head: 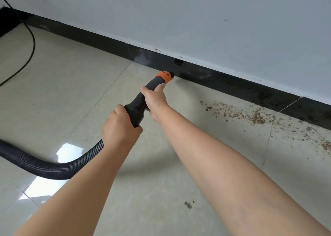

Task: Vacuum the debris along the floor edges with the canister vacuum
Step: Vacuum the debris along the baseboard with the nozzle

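Glossy beige tiled floor (75, 92) is running up to a black skirting board (232, 85) under a pale grey wall (215, 20). Brown crumbly debris (258, 117) is lying along that floor edge, off to the right. Left hand (119, 126) is gripping the black vacuum wand with orange collar (143, 101) by the ribbed black hose (35, 166); right hand (155, 99) is wrapping around it higher up, tip nearly touching the skirting. Thin black cable (32, 44) is trailing at the far left.

Tiled floor (75, 85): brown debris (258, 117) near baseboard, hose (35, 166), cable (30, 54).
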A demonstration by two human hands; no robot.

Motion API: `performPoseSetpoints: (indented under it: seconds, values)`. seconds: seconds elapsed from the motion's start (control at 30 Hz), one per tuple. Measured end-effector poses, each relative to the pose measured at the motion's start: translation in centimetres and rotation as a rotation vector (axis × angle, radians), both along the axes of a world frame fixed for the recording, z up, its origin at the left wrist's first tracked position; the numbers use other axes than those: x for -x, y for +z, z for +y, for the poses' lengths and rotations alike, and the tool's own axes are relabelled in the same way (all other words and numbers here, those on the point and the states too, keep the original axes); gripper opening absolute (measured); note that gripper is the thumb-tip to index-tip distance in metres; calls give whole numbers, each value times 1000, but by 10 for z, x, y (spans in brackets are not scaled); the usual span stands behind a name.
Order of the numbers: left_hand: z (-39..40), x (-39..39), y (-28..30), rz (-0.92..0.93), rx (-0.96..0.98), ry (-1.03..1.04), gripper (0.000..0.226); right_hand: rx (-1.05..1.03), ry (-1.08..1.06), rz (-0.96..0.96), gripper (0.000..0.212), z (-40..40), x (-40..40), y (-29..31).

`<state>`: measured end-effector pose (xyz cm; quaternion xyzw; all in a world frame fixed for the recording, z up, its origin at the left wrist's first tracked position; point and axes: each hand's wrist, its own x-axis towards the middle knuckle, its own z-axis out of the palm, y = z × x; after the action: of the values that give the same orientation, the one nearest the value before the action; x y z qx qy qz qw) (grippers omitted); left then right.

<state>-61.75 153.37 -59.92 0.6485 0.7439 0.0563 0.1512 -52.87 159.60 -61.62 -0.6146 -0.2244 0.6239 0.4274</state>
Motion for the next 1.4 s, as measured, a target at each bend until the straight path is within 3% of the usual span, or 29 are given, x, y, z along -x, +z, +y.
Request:
performPoseSetpoints:
  seconds: [0.4,0.93,1.4]
  values:
    - [21,9,-21,47,12,-67,42,45,-40,-6,80,18,7,-19]
    - [-20,8,1,109,115,-315,48,207,-294,-5,83,-49,-13,-8]
    - [-34,-26,-5,169,114,-347,42,211,-298,-32,77,-54,-46,-7]
